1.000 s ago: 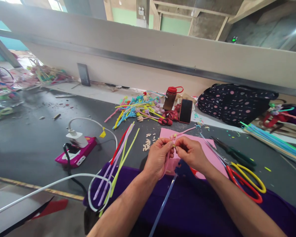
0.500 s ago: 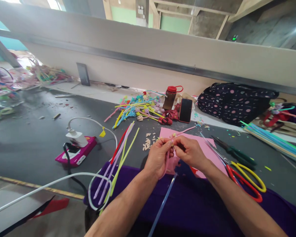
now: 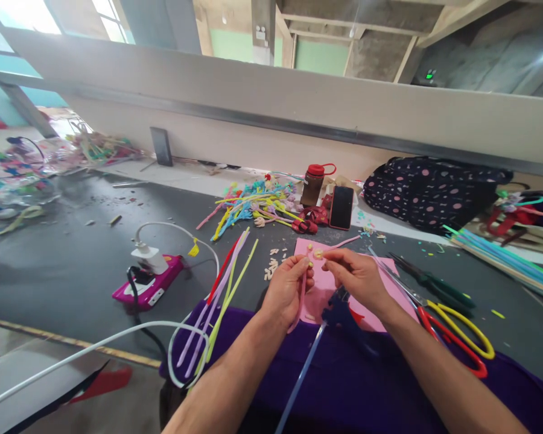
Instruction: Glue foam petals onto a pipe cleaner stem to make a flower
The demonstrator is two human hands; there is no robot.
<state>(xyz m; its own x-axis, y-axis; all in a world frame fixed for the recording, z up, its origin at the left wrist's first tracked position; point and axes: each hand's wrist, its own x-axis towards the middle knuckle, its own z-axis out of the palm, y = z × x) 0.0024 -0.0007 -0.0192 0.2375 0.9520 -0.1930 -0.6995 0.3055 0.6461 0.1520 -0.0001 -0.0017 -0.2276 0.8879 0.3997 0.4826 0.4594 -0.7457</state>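
Observation:
My left hand (image 3: 286, 288) is closed around a pink pipe cleaner (image 3: 303, 296), which hangs down along the palm. A tiny yellow-green bit shows at its thumb tip. To the right, my right hand (image 3: 353, 276) has thumb and fingertips drawn together beside a small pale-yellow piece (image 3: 318, 254); whether they grip anything is too small to tell. Both hands are above a pink sheet (image 3: 384, 307), where another pink pipe cleaner (image 3: 346, 242) lies at the far edge. Below the right hand is a dark blue glue gun (image 3: 339, 310) with a clear glue stick (image 3: 301, 377) behind it.
Scissors (image 3: 457, 328) and dark green-handled pliers (image 3: 438, 286) lie at right. Loose pipe cleaners (image 3: 221, 289) and a magenta power strip (image 3: 163, 283) are at left. Beyond are a coloured pipe-cleaner pile (image 3: 253, 202), a bottle (image 3: 314, 187), a phone (image 3: 341, 207) and a patterned bag (image 3: 434, 190).
My right hand has drawn away to the right from my left hand; their fingertips were together before. The left hand keeps the pink pipe cleaner. The view has shifted slightly.

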